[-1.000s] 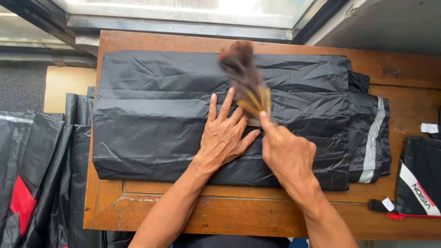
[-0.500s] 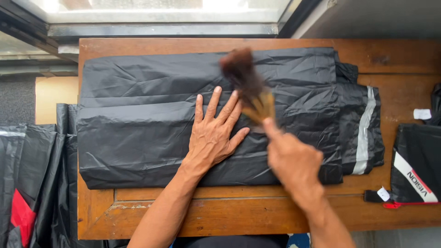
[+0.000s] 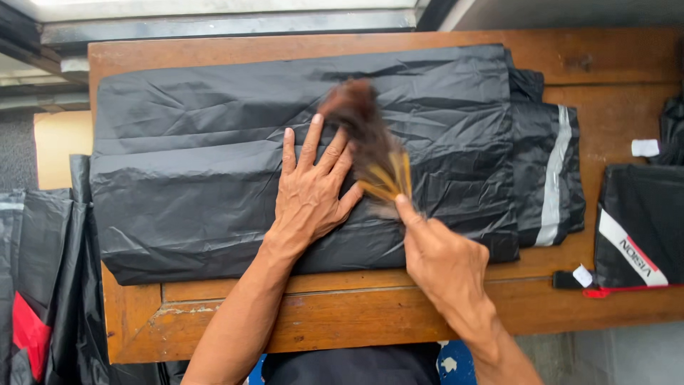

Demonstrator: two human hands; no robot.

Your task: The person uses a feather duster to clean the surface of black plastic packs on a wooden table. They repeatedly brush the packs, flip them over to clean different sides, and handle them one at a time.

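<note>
On the brown wooden table (image 3: pixel 214 335) the folded black plastic raincoat (image 3: pixel 214 178) lies flat under my open left hand (image 3: pixel 310 192). My right hand (image 3: pixel 445 264) grips the brown feather duster (image 3: pixel 363 135), which has swept leftward, nearer my fingers; dusting seems mid-stroke.

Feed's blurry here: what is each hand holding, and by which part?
Right hand grips a small brush by its yellowish handle end; left hand holds nothing, lying flat on the black garment.
</note>
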